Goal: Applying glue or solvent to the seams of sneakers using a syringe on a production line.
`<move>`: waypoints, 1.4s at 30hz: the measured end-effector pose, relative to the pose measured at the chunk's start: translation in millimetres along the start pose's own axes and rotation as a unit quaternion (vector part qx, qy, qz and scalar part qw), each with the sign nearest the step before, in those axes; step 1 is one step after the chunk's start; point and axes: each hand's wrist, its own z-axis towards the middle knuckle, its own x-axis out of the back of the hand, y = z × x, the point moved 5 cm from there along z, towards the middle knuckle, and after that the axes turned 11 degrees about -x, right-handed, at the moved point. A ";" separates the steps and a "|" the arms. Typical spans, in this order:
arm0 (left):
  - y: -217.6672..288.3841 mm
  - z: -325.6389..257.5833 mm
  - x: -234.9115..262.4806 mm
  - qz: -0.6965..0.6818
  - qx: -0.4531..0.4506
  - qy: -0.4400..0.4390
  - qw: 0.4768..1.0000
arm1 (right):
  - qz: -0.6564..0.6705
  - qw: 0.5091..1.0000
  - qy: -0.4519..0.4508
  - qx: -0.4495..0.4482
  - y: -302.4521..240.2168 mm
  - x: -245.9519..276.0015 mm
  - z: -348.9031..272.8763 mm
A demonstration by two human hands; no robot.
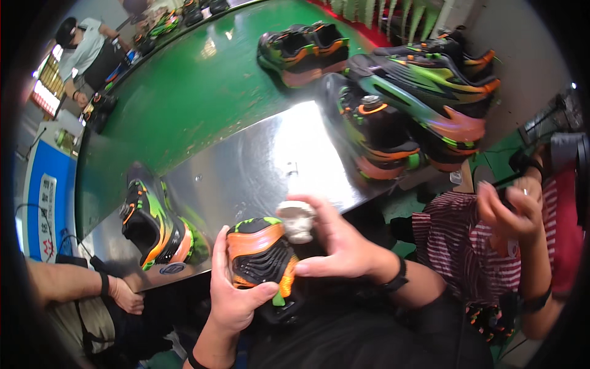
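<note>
Left grip [230, 305]: grasping black-orange-green sneaker [261, 255] | right grip [345, 249]: grasping white wad [297, 222], just right of shoe, thumb at shoe's right side | shoe location: desk's [175, 95] near edge | another sneaker [161, 224] left, more sneakers [424, 86] far right

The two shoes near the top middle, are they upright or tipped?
Upright: the two shoes show openings facing up, soles down toward the green table.

- Black top [356, 335] covers the wearer's torso, as I watch from afar.
- Black sleeve [453, 317] leaves the right forearm bare.
- I spot a black right wristband [398, 277] and a dark left wristband [195, 361].
- Left hand [235, 298] and right hand [339, 245] are bare.
</note>
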 end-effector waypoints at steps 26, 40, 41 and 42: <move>-3.2 -5.5 -37.4 0.337 -0.145 -0.063 0.928 | 0.038 0.994 -0.079 0.062 -96.5 18.0 -75.8; -12.4 -6.4 -38.8 0.337 -0.144 -0.070 0.928 | -0.036 0.990 -0.134 0.033 -92.6 -1.0 -29.1; -13.1 -6.6 -38.3 0.340 -0.142 -0.069 0.927 | -0.042 0.988 -0.141 0.035 -91.5 -1.4 -27.2; -13.0 -6.5 -39.0 0.339 -0.141 -0.068 0.928 | -0.049 0.987 -0.148 0.038 -91.7 -2.0 -26.2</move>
